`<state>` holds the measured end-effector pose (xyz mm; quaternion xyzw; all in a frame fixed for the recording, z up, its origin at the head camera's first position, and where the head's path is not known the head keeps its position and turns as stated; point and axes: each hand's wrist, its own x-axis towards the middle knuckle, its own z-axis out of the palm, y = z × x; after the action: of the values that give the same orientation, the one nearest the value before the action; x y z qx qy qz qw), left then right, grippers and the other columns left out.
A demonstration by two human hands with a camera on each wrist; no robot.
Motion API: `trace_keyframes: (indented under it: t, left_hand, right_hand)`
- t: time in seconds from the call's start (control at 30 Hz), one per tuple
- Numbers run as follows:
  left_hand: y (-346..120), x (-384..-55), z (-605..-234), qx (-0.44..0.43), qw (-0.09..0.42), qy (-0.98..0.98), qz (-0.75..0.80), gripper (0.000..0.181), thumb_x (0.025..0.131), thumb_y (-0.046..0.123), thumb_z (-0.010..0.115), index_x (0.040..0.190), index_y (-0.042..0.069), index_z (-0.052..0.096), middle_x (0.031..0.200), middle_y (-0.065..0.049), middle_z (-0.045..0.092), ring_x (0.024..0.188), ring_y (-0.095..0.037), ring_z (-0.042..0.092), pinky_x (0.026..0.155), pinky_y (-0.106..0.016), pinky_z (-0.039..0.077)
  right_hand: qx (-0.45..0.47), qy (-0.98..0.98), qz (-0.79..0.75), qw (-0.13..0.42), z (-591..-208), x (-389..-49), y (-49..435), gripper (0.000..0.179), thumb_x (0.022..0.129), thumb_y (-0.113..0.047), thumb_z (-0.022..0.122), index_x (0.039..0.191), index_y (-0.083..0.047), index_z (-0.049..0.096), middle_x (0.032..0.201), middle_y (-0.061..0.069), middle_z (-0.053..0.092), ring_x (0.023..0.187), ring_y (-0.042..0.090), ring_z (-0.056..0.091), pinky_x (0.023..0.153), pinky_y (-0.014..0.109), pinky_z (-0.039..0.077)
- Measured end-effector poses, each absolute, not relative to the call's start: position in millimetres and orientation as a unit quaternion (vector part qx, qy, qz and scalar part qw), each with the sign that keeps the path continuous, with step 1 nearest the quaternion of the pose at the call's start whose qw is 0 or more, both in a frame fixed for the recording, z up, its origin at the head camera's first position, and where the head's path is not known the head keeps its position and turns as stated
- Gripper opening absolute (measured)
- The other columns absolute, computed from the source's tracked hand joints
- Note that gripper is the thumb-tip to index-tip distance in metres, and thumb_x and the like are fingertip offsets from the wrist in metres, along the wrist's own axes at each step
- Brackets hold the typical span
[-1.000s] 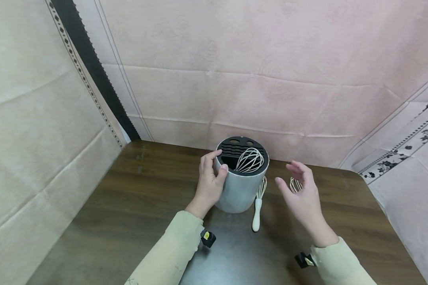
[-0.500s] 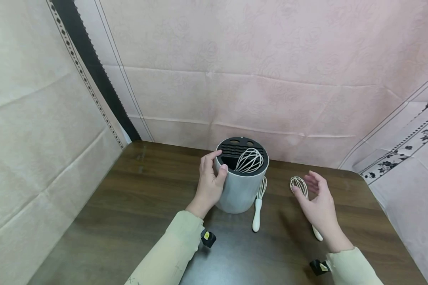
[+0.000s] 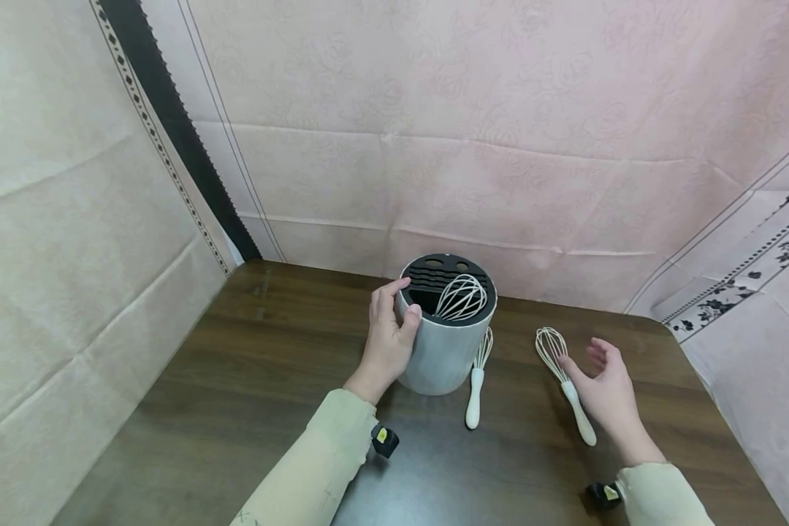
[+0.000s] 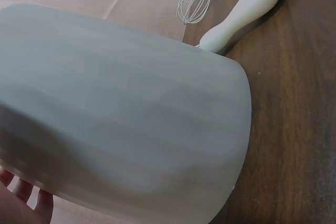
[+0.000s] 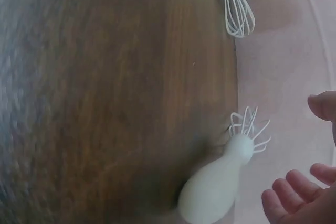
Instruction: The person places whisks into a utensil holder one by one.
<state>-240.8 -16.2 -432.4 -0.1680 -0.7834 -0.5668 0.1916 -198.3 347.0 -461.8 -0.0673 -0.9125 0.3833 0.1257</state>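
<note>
A grey-white cylindrical utensil holder (image 3: pixel 437 361) with a black slotted top stands upright on the table. My left hand (image 3: pixel 386 347) grips its upper left side, thumb on the front near the rim. One whisk (image 3: pixel 462 298) sits in the holder's large opening, wires up. A second whisk (image 3: pixel 475 402) lies against the holder's right side, its wires partly hidden. Farther right lies a third whisk (image 3: pixel 578 415), its white handle toward me. My right hand (image 3: pixel 608 394) hovers just right of it, fingers relaxed and holding nothing. In the right wrist view this whisk (image 5: pixel 212 187) shows beside the fingers.
The brown wooden table (image 3: pixel 289 365) extends to both sides of the holder. Pale patterned cloth (image 3: pixel 394 168) hangs behind its back edge, with more cloth at left and right. A black device is worn at each wrist.
My right hand has moved right and a little nearer, from left of the third whisk to its right side, uncovering it. The left hand and holder stay in place.
</note>
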Motion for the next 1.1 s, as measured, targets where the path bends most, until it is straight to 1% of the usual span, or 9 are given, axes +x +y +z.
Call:
trace_keyframes:
  t: [0.17, 0.3, 0.4, 0.67, 0.87, 1.0, 1.1]
  left_hand:
    - [-15.8, -240.7, -432.6, -0.167, 0.188, -0.782, -0.570, 0.048, 0.098, 0.043, 0.040, 0.143, 0.029, 0.031, 0.137, -0.003, 0.031, 0.122, -0.014, 0.031, 0.099, -0.043, 0.036]
    - [-15.5, -240.4, -432.4, -0.166, 0.183, -0.783, -0.571, 0.048, 0.098, 0.043, 0.040, 0.143, 0.030, 0.030, 0.138, -0.003, 0.031, 0.123, -0.014, 0.031, 0.099, -0.043, 0.037]
    - [-15.2, -240.7, -431.9, -0.167, 0.184, -0.783, -0.570, 0.048, 0.098, 0.045, 0.040, 0.143, 0.030, 0.030, 0.139, -0.003, 0.030, 0.123, -0.014, 0.030, 0.099, -0.044, 0.037]
    - [-14.4, -241.4, -431.5, -0.169, 0.187, -0.783, -0.569, 0.048, 0.098, 0.046, 0.039, 0.143, 0.030, 0.030, 0.140, -0.003, 0.029, 0.125, -0.014, 0.029, 0.100, -0.045, 0.036]
    - [-15.0, -242.4, -431.6, -0.170, 0.195, -0.782, -0.567, 0.049, 0.098, 0.047, 0.039, 0.143, 0.029, 0.030, 0.139, -0.003, 0.030, 0.125, -0.014, 0.029, 0.100, -0.044, 0.036]
    - [-15.4, -241.9, -431.7, -0.170, 0.193, -0.783, -0.567, 0.049, 0.098, 0.047, 0.039, 0.143, 0.029, 0.030, 0.140, -0.004, 0.030, 0.125, -0.014, 0.029, 0.100, -0.044, 0.036]
    - [-15.5, -241.5, -432.4, -0.168, 0.190, -0.784, -0.567, 0.049, 0.098, 0.047, 0.039, 0.143, 0.029, 0.030, 0.140, -0.004, 0.030, 0.125, -0.014, 0.029, 0.100, -0.044, 0.036]
  right_hand:
    - [-0.089, -0.918, 0.376, 0.084, -470.7, -200.9, 353.5, 0.089, 0.090, -0.051, 0.060, 0.147, 0.005, 0.021, 0.136, 0.034, 0.040, 0.120, 0.047, 0.045, 0.094, 0.059, 0.036]
    - [-0.100, -0.916, 0.384, 0.059, -477.1, -201.4, 354.0, 0.089, 0.090, -0.050, 0.060, 0.147, 0.006, 0.021, 0.134, 0.033, 0.042, 0.120, 0.045, 0.045, 0.093, 0.056, 0.036]
    - [-0.102, -0.917, 0.382, 0.052, -480.9, -202.8, 353.8, 0.088, 0.090, -0.048, 0.062, 0.146, 0.006, 0.022, 0.131, 0.031, 0.045, 0.118, 0.043, 0.048, 0.091, 0.051, 0.039]
    - [-0.092, -0.922, 0.375, 0.045, -485.0, -207.9, 352.6, 0.089, 0.089, -0.049, 0.062, 0.146, 0.006, 0.022, 0.130, 0.031, 0.047, 0.116, 0.042, 0.051, 0.089, 0.049, 0.042]
    - [-0.071, -0.925, 0.373, 0.020, -485.8, -217.5, 350.8, 0.092, 0.090, -0.049, 0.061, 0.146, 0.009, 0.017, 0.128, 0.032, 0.048, 0.113, 0.040, 0.053, 0.082, 0.042, 0.048]
    - [-0.073, -0.930, 0.360, -0.004, -484.8, -223.5, 349.0, 0.088, 0.092, -0.042, 0.061, 0.146, 0.011, 0.016, 0.126, 0.034, 0.049, 0.111, 0.040, 0.054, 0.081, 0.043, 0.048]
    - [-0.075, -0.933, 0.351, -0.017, -483.7, -225.9, 347.5, 0.080, 0.093, -0.033, 0.062, 0.144, 0.011, 0.019, 0.124, 0.034, 0.051, 0.109, 0.039, 0.054, 0.082, 0.045, 0.046]
